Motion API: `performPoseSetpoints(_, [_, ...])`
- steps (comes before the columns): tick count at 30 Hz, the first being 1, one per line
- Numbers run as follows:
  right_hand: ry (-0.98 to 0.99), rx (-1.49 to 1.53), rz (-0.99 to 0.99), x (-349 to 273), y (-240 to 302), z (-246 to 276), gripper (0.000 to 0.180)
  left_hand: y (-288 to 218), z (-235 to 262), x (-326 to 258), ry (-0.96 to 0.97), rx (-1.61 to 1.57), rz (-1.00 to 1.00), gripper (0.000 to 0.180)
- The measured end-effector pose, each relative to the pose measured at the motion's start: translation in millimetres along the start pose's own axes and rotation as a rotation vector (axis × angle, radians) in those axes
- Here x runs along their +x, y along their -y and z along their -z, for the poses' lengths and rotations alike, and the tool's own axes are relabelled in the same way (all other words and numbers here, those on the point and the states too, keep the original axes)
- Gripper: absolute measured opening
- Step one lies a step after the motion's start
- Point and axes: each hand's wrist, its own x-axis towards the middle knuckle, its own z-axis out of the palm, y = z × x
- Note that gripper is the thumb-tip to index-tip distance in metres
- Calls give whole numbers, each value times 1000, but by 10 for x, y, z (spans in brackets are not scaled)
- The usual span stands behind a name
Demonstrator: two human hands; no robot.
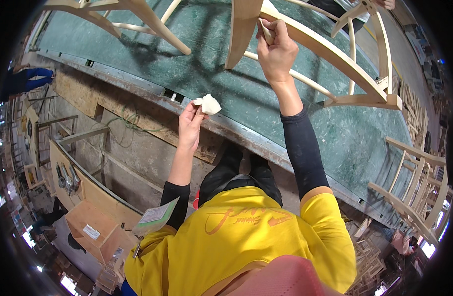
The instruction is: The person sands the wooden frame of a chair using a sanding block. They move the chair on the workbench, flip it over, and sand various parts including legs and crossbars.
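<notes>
My left hand [189, 126] pinches a torn, soft white piece [210, 105], perhaps foam or bread, near the edge of the green bench. Up ahead, my right hand [280, 52] is closed around a tan, folded pad [267, 33] that looks like sandpaper. The pad is against or very near the joint of a pale wooden chair frame [322, 47], beside its broad leg [242, 37]. My fingers cover part of the pad, so contact with the wood cannot be told. The frame lies tipped over on the bench.
A second wooden frame [150, 24] lies at the far left of the green bench [211, 59]. More frames [416, 185] stand at the right. Another person's hand [386, 4] shows at the far right. Left of me are a wooden box [95, 229], hanging air tools [68, 178] and a green hose [132, 118].
</notes>
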Motion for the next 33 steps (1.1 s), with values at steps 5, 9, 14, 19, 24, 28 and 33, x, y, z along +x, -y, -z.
performPoseSetpoints(5, [-6,-40,43,-57,-75,-7,11,1,20,-7,-5,10,6,26])
performPoseSetpoints(9, [4,-39,25,-77,-66,1,11,9,33,-12,-10,7,8,26])
performPoseSetpoints(14, [21,-25,-13,-116,-128,-1,16,17,45,-25,-2,14,2,27])
performPoseSetpoints(19, [57,1,-71,-158,-186,36,18,21,26,-50,5,16,-6,27])
performPoseSetpoints(24, [58,69,-100,-216,-43,205,20,0,10,-82,-6,1,-18,27])
performPoseSetpoints(28, [11,58,-80,-136,56,250,20,23,-6,-84,16,-1,-27,27])
performPoseSetpoints(33, [-51,57,8,-48,-92,139,19,35,-78,-124,46,-17,-31,28])
